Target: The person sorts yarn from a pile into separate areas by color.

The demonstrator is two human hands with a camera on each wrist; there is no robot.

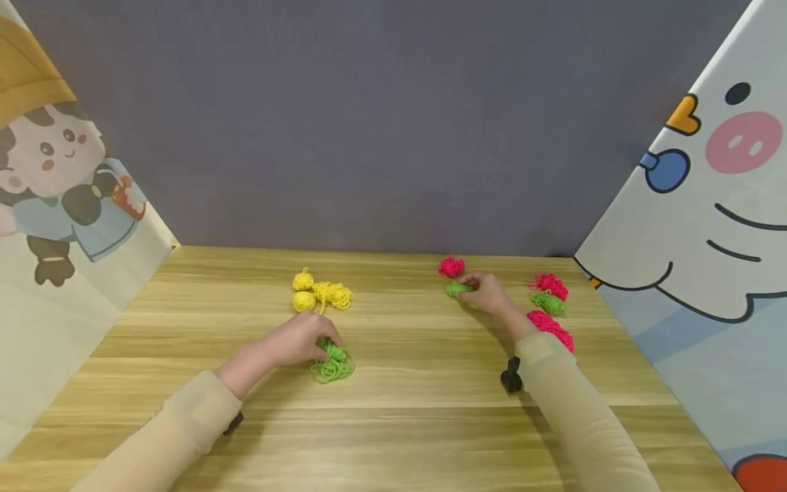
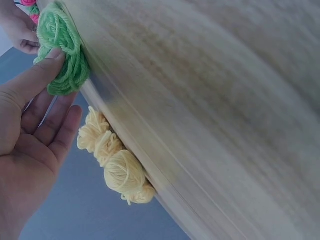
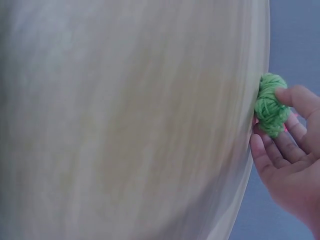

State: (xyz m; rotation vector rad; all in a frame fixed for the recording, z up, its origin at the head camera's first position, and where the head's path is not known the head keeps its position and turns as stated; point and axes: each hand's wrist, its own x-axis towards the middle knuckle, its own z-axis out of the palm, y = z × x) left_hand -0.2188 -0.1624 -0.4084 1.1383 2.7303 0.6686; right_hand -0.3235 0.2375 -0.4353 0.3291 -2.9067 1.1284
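Observation:
My left hand [image 1: 301, 339] pinches a loose green yarn bundle [image 1: 335, 362] low over the wooden table, left of the middle. In the left wrist view the thumb lies across the near side of this looped green yarn [image 2: 62, 60], with the other fingers behind it. Farther back on the right, my right hand [image 1: 488, 292] holds a smaller wound green yarn ball [image 1: 457, 288] between thumb and fingers. The right wrist view shows that green yarn ball [image 3: 272, 105] close against the tabletop. Just behind it sits a pink yarn bundle [image 1: 451, 266].
Several yellow yarn balls [image 1: 332, 294] sit together beyond my left hand. Right of my right hand lie a pink bundle [image 1: 551, 285], a green one [image 1: 549, 302] and a larger pink one [image 1: 550, 328] partly behind my forearm. A dark wall backs the wooden table [image 1: 393, 437]; printed panels flank it.

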